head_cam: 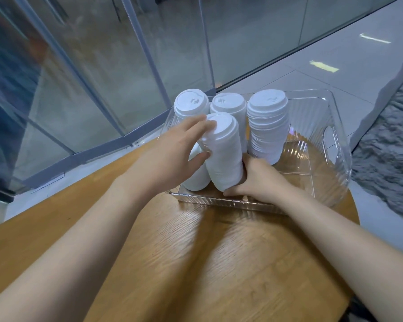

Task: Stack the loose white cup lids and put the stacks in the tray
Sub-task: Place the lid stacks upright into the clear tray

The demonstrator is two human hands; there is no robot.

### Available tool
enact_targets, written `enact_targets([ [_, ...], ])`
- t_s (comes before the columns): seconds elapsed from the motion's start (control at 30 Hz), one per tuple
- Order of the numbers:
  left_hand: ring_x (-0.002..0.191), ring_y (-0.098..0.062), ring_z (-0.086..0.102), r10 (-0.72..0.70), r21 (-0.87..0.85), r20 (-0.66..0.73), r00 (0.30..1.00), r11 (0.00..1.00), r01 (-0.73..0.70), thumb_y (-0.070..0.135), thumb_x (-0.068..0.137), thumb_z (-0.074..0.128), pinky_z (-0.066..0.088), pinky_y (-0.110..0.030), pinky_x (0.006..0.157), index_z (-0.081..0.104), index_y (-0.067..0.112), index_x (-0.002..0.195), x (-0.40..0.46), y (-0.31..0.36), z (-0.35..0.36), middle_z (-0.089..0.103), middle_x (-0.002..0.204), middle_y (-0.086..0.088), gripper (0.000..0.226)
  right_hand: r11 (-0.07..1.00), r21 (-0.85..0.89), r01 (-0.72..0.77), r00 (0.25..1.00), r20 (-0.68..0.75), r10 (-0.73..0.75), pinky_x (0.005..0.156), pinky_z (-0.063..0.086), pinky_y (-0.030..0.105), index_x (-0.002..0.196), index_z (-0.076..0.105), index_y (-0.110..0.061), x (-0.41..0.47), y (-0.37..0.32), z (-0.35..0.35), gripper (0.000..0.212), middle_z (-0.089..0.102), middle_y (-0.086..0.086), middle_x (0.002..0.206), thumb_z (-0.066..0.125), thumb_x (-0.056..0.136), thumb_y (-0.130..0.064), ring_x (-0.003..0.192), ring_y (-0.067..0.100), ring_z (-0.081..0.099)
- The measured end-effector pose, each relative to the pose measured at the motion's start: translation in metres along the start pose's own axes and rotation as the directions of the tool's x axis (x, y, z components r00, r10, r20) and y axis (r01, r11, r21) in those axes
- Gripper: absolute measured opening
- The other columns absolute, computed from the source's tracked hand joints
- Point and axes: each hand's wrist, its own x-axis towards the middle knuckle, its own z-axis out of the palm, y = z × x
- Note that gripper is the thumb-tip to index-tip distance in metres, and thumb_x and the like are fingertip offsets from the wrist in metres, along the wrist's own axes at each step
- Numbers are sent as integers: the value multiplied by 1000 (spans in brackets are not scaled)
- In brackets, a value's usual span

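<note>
My left hand (172, 145) caps a tilted stack of lids (221, 152) over the clear tray (335, 159) on the table (196, 252), fingers curled around its top; my right hand (256, 180) grips its base. Light, slick, liable to slide apart. Base contact hidden; blur softens edges.

Lid stacks in a tray (335, 145) on a table (196, 252)

Three stacks stand along the tray's far side: left (191, 105), middle (228, 105), right (268, 126). A fourth stack (223, 154) stands nearer, between left hand (172, 149) and right hand (258, 180).
</note>
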Motion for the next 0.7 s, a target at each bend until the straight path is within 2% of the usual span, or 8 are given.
enact_targets([
  [0.07,139,-20,48,0,11,11,1000,1000,0,31,99,68,44,-39,112,46,27,152,-1,0,3,39,161,7,57,1000,-6,6,1000,-7,-6,78,60,45,116,60,-30,0,-1,0,86,66,-9,108,87,41,-61,95,18,67],
  [0.17,141,-24,47,4,32,18,1000,999,-5,32,100,66,45,-45,112,42,30,155,-4,2,6,35,164,7,60,999,-39,-25,1000,-19,24,82,58,45,118,59,-31,1,1,1,88,59,-4,111,91,41,-59,100,21,63],
  [0.27,142,-25,45,15,58,20,1000,998,-16,33,100,65,45,-48,112,42,34,155,-5,5,9,35,164,6,60,996,-61,-68,998,-7,68,80,59,45,121,59,-32,0,1,0,96,69,-5,110,84,36,-67,98,24,67],
  [0.37,140,-30,45,46,110,3,999,993,-46,39,97,64,43,-55,110,47,34,150,-3,7,11,42,159,1,56,997,11,-78,997,-11,78,81,59,45,123,58,-29,-1,0,-1,103,73,-6,111,78,31,-73,100,23,69],
  [0.5,131,-32,50,68,233,-38,997,971,-58,34,95,69,31,-46,117,54,29,146,1,14,12,49,153,-5,53,991,97,-93,995,-29,96,82,59,44,118,60,-25,-4,1,-2,97,72,-8,109,81,35,-71,98,19,70],
  [0.57,129,-33,52,86,296,-53,995,953,-67,32,94,71,30,-48,117,55,27,144,1,17,10,52,149,-8,53,989,99,-108,993,-37,112,75,56,38,111,62,-23,-6,0,-4,84,70,-9,98,88,42,-63,90,19,68],
  [0.63,130,-34,52,80,341,-44,996,938,-60,33,94,71,30,-50,117,55,27,144,1,19,7,54,147,-9,53,988,107,-112,992,-42,118,67,47,31,108,62,-20,-8,1,-6,67,64,-9,88,95,56,-44,83,19,63],
  [0.7,132,-33,50,71,379,-26,997,924,-56,34,94,70,28,-51,118,53,27,145,-1,22,2,53,147,-8,55,987,122,-108,992,-57,116,64,42,28,114,64,-17,-12,1,-9,60,63,-8,90,94,65,-31,84,18,62],
])
